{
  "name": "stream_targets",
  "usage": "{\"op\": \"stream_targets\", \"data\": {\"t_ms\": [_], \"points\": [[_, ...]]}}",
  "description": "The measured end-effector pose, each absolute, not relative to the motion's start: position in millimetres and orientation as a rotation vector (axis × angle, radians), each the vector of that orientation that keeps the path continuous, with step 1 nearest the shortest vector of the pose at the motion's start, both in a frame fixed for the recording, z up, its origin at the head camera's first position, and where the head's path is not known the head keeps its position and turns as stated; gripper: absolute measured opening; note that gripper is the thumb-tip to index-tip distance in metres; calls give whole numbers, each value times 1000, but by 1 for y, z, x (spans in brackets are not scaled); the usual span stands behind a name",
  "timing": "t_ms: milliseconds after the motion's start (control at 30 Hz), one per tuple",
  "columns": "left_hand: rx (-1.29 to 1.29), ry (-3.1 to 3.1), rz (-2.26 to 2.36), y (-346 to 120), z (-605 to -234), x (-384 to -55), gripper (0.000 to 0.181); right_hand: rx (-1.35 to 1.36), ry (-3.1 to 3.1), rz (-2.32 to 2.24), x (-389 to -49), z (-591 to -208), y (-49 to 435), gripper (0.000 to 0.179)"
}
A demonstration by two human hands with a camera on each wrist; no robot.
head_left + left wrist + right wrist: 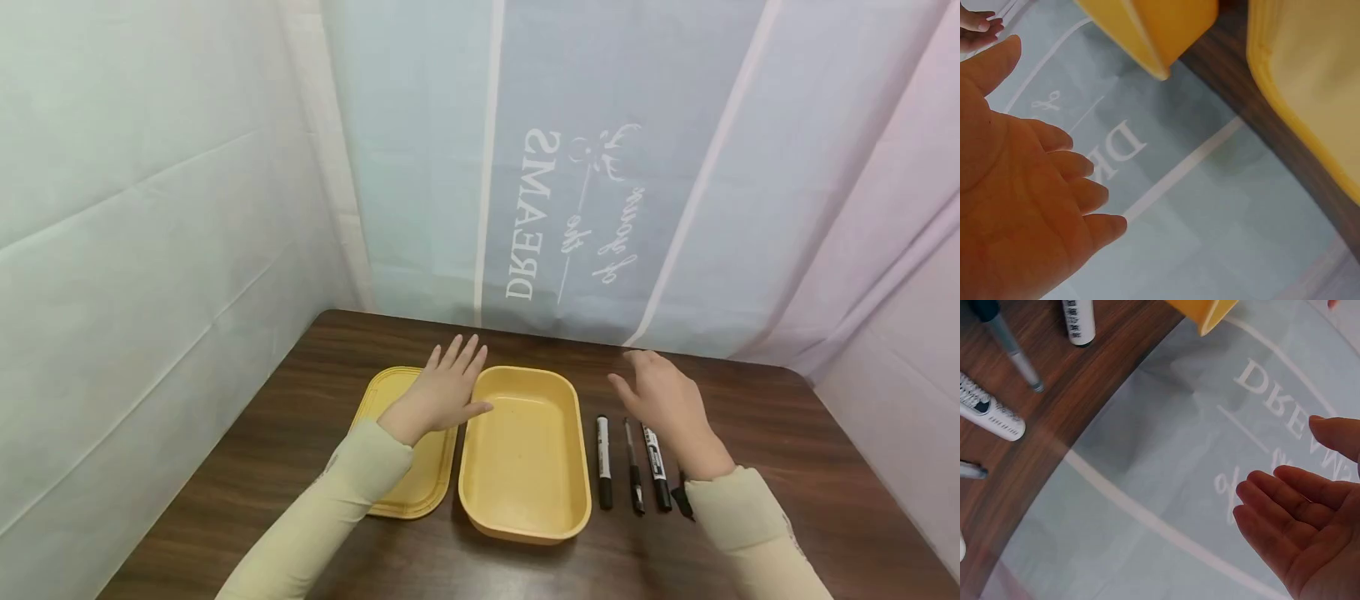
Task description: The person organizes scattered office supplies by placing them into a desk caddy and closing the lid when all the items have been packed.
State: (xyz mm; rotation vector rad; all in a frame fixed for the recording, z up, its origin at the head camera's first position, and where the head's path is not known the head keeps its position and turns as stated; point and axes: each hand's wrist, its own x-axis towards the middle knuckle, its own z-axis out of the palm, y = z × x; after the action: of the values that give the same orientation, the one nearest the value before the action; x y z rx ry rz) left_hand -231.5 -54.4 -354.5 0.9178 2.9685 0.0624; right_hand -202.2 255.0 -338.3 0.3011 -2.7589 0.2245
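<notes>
My left hand [438, 393], fingers straight and spread, hovers over the flat yellow lid [423, 479] and the left rim of a yellow rectangular box [525, 467]. Nothing lies in its palm in the left wrist view. To the right, my right hand [666, 404] is raised above a row of pens, its fingers relaxed and holding nothing. That row has a white marker with a black cap [603, 458], a slim clear pen [633, 467] and another white marker [655, 467]. A black-ended item [682, 502] beside them is partly hidden by the right wrist.
Everything lies on a dark wood-grain table [262, 500]. A blue-grey cloth [420, 208] with white lettering hangs behind its far edge. Pale cloth walls [150, 250] stand on both sides. In the right wrist view, another grey pen tip [971, 470] shows beside the markers.
</notes>
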Motion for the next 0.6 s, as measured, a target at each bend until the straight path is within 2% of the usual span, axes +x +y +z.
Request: {"op": "stream_targets", "data": {"t_ms": [267,600], "points": [[929,2989,67,-65,-385,-221,82,221,-2774,240,-193,-342,288,35],[958,2969,158,-66,-409,-212,74,160,-2822,290,-187,-347,331,31]]}}
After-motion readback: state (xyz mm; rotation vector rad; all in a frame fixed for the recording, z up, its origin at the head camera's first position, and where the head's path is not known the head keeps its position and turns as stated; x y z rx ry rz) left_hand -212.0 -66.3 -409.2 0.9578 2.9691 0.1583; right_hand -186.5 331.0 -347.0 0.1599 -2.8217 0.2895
